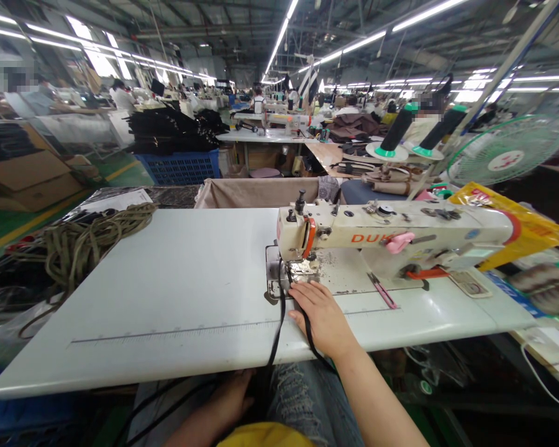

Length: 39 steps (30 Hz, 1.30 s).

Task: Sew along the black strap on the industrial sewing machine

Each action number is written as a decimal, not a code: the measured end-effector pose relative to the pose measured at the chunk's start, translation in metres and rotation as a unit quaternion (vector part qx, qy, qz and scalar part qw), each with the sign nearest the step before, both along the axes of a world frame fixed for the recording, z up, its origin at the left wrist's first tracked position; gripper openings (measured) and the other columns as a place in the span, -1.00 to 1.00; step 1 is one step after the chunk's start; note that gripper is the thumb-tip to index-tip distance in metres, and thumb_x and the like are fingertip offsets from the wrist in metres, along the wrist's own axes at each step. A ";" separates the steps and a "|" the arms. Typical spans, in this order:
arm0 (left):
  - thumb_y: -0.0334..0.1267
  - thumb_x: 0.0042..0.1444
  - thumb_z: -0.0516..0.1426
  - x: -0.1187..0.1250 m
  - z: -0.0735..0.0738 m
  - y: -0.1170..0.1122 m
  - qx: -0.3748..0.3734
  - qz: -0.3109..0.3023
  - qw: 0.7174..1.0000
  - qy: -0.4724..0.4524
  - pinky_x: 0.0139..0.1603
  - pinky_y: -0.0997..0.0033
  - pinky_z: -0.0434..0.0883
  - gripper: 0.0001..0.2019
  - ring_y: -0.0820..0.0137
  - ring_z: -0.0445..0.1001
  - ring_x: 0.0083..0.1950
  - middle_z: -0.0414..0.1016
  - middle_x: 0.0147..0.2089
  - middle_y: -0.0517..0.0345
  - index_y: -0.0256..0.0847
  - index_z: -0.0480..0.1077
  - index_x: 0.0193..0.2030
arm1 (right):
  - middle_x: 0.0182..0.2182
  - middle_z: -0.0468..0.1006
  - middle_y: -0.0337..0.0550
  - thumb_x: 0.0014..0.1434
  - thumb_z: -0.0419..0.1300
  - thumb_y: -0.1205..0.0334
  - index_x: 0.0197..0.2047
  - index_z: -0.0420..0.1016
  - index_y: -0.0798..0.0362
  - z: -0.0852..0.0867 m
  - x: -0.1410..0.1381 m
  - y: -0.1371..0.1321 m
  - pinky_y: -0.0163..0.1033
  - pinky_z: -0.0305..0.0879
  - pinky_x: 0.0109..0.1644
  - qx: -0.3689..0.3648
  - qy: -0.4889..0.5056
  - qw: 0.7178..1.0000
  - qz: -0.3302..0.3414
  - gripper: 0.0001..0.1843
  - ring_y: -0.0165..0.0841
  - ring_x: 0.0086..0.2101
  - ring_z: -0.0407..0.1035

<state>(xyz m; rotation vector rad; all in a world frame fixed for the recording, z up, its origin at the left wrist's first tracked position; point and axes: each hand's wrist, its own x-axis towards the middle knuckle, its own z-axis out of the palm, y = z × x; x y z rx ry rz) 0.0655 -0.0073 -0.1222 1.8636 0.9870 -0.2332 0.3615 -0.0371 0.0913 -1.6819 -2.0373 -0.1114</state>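
A narrow black strap [277, 332] runs down from the needle area of the white sewing machine [335, 233] and over the table's front edge. A second run of strap passes under my right hand [321, 316], which lies low on the table just in front of the needle plate. Its fingers are close together, with the strap between thumb and fingers. My left hand [235, 394] is below the table edge over my lap, curled at the dark strap lengths there; shadow partly hides its fingers. Pink-handled thread snips [382, 292] lie right of my right hand.
The white table [190, 267] has a printed ruler [177, 332] along its front. Olive cord [84, 248] lies in a heap at the left. A green fan [507, 152], thread cones [395, 133] and a yellow bag [517, 217] stand right. Behind is a blue crate [179, 166] of black pieces.
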 end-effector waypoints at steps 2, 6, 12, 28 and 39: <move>-0.22 0.07 0.30 0.006 0.009 -0.002 0.020 0.018 0.999 -0.021 0.61 -0.02 -0.02 -0.19 -0.08 0.05 0.60 0.16 0.57 -0.18 -0.22 0.26 0.49 | 0.26 0.52 0.04 0.45 0.23 0.12 0.27 0.52 0.05 0.001 0.000 0.000 0.19 0.23 0.44 -0.003 0.002 1.000 0.002 -0.60 -0.09 0.27 0.38; 0.00 0.19 0.26 0.023 0.042 -0.005 0.024 0.043 0.990 -0.130 0.61 -0.07 -0.06 -0.36 -0.07 0.16 0.55 0.39 0.45 -0.09 -0.11 0.40 0.39 | 0.28 0.51 0.03 0.46 0.22 0.12 0.27 0.52 0.06 0.000 0.000 0.000 0.18 0.22 0.45 -0.005 0.007 1.000 0.004 -0.60 -0.10 0.27 0.38; 0.11 0.39 0.05 0.031 0.065 -0.003 -0.043 0.007 0.972 -0.231 0.33 0.20 0.38 -0.58 0.15 0.55 0.17 0.68 0.04 0.06 -0.12 0.62 -0.05 | 0.27 0.52 0.03 0.48 0.19 0.09 0.28 0.52 0.04 0.000 0.000 -0.001 0.18 0.21 0.45 -0.005 0.004 1.000 0.002 -0.60 -0.10 0.28 0.38; -0.15 0.17 0.18 -0.002 0.002 0.002 0.035 -0.098 0.994 0.029 0.08 0.03 0.41 -0.79 0.03 0.53 -0.01 0.58 -0.17 -0.04 -0.17 0.53 -0.42 | 0.27 0.52 0.04 0.47 0.21 0.09 0.26 0.52 0.08 -0.002 0.001 -0.001 0.19 0.20 0.46 -0.009 0.010 1.000 0.001 -0.60 -0.10 0.29 0.36; -0.13 0.11 0.29 0.006 0.017 -0.006 0.037 -0.007 0.999 -0.025 0.59 0.04 0.05 -0.23 -0.02 0.11 0.58 0.19 0.57 -0.08 -0.13 0.29 0.49 | 0.27 0.52 0.03 0.47 0.20 0.10 0.26 0.52 0.07 -0.002 0.000 0.000 0.18 0.21 0.45 -0.005 0.013 1.000 0.004 -0.61 -0.11 0.27 0.38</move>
